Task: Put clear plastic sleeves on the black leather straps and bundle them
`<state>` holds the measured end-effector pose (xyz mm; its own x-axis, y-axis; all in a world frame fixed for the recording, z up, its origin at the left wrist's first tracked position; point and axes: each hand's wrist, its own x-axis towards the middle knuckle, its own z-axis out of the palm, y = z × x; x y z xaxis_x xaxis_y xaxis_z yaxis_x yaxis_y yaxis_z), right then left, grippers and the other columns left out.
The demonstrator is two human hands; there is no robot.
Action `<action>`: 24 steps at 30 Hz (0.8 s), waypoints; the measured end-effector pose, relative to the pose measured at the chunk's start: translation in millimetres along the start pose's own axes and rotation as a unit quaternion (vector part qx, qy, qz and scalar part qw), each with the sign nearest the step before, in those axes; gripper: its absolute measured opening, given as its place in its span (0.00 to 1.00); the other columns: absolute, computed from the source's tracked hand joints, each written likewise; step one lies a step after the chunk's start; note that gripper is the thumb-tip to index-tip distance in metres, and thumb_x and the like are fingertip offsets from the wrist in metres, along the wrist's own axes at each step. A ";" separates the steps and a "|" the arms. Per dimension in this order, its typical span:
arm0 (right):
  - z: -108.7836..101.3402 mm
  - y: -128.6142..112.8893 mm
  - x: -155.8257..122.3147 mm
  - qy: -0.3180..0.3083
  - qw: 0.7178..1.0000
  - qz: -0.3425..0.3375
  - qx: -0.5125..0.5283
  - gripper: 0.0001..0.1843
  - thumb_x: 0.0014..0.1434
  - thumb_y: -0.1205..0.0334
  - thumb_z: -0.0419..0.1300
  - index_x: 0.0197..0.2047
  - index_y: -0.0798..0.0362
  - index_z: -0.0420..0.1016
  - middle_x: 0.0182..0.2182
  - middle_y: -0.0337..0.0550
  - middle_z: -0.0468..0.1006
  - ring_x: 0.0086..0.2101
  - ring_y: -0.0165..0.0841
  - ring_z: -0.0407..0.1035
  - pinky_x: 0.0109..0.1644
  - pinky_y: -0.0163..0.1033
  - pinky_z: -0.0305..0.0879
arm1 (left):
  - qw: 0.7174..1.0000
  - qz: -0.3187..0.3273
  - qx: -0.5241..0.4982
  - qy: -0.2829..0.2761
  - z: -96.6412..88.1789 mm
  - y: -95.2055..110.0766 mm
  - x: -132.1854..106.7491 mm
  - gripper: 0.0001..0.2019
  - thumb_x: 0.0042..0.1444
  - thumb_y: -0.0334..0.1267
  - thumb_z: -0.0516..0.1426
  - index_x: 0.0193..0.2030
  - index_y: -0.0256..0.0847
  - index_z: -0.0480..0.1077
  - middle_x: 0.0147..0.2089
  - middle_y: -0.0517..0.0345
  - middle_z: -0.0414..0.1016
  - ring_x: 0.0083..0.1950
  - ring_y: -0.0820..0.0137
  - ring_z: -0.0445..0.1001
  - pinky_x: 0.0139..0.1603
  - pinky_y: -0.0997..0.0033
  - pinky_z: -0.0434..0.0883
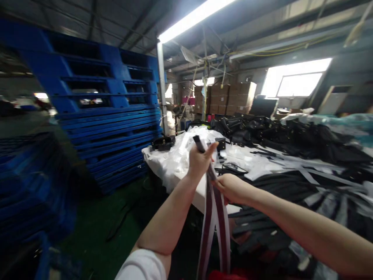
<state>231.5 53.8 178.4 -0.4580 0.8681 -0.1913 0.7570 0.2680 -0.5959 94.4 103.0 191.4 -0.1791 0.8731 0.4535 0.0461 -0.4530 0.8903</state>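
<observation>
Two bare arms [166,216] reach forward, left hand [199,160] closed round the dark end [198,143] of a strap [222,221], right hand [231,188] pinching it lower. From where I stand, two striped lengths hang before one table [200,197], one lamp [195,20] overhead

Honestly can't read any text, labels, brands or numbers anywhere here, sorry folks. The cardboard boxes [218,99] might have some faint marks on them but it's way too blurry to make out, and the hanging white panel [189,55] isn't legible either.
</observation>
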 end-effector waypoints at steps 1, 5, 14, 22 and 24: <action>-7.4 -0.7 -3.4 -0.007 1.000 0.008 -0.004 0.30 0.67 0.43 0.45 0.27 0.56 0.73 0.18 0.46 0.76 0.19 0.32 0.70 0.27 0.33 0.63 | 1.000 0.004 0.018 0.016 -4.9 -2.3 1.0 0.29 0.50 0.67 0.58 0.20 0.40 0.62 0.15 0.64 0.61 0.17 0.75 0.63 0.19 0.75 0.60; -26.2 2.7 -11.0 -0.056 0.997 0.042 0.028 0.32 0.65 0.38 0.47 0.30 0.58 0.74 0.17 0.44 0.75 0.18 0.31 0.70 0.29 0.34 0.66 | 0.993 0.022 0.107 0.040 -15.4 -10.4 10.0 0.30 0.47 0.65 0.60 0.18 0.40 0.59 0.17 0.64 0.58 0.22 0.76 0.61 0.23 0.74 0.57; -17.3 29.4 -1.8 -0.052 0.970 -0.025 0.237 0.37 0.55 0.25 0.52 0.35 0.56 0.71 0.19 0.42 0.77 0.17 0.30 0.70 0.21 0.32 0.66 | 0.949 -0.099 -0.233 -0.190 1.4 -11.8 2.8 0.27 0.44 0.59 0.67 0.41 0.40 0.70 0.31 0.62 0.72 0.29 0.75 0.71 0.31 0.77 0.68; -27.3 46.2 -1.1 0.105 0.929 -0.027 0.354 0.35 0.54 0.29 0.58 0.40 0.57 0.74 0.30 0.50 0.82 0.18 0.31 0.72 0.17 0.31 0.65 | 0.932 -0.181 -0.262 -0.173 -1.5 -30.1 -0.1 0.21 0.50 0.56 0.66 0.32 0.36 0.72 0.19 0.69 0.53 0.21 0.79 0.64 0.22 0.80 0.62; -36.0 49.7 -2.5 0.130 0.909 -0.031 0.394 0.30 0.58 0.34 0.59 0.40 0.56 0.75 0.34 0.52 0.83 0.18 0.31 0.72 0.17 0.32 0.66 | 0.936 -0.193 -0.230 -0.186 -10.2 -32.7 0.6 0.22 0.53 0.57 0.63 0.33 0.36 0.73 0.20 0.68 0.57 0.19 0.80 0.62 0.19 0.80 0.58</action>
<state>287.1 80.0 177.3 -0.2845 0.9586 -0.0089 0.1171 0.0256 -0.9928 82.8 116.5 162.2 0.2629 0.9515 0.1597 -0.3941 -0.0452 0.9180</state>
